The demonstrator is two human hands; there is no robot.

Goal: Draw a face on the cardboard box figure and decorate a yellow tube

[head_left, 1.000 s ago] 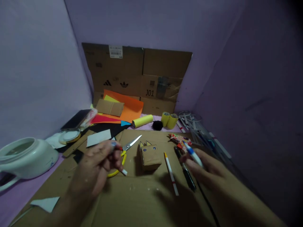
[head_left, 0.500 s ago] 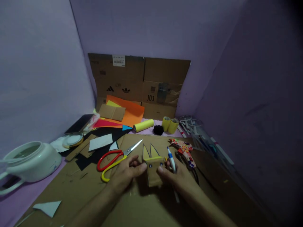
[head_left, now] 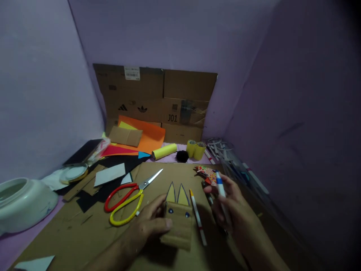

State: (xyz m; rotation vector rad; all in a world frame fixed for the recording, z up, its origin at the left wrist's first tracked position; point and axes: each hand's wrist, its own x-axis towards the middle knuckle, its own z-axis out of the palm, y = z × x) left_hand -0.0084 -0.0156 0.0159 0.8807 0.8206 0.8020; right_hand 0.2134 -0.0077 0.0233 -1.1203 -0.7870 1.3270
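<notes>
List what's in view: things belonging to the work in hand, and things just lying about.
In hand:
- box, left hand
- blue marker, right hand

Seemingly lying about:
- scissors
- orange marker
- yellow roll
- black ball
- white pot

The upright cardboard (head_left: 188, 84) bears "J01" (head_left: 172, 118), two Adidas logos (head_left: 142, 109) and a barcode label (head_left: 132, 73).

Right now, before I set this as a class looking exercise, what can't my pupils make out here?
All in the head view:
- The back of the cardboard box: turned away from the camera.
- Some fingertips of the left grip: hidden behind the box.
- Part of the patterned tool: covered by the right grip.
- Left end of the white pot: cut off by the left edge.
- Fine print on the white label: too small.
</notes>
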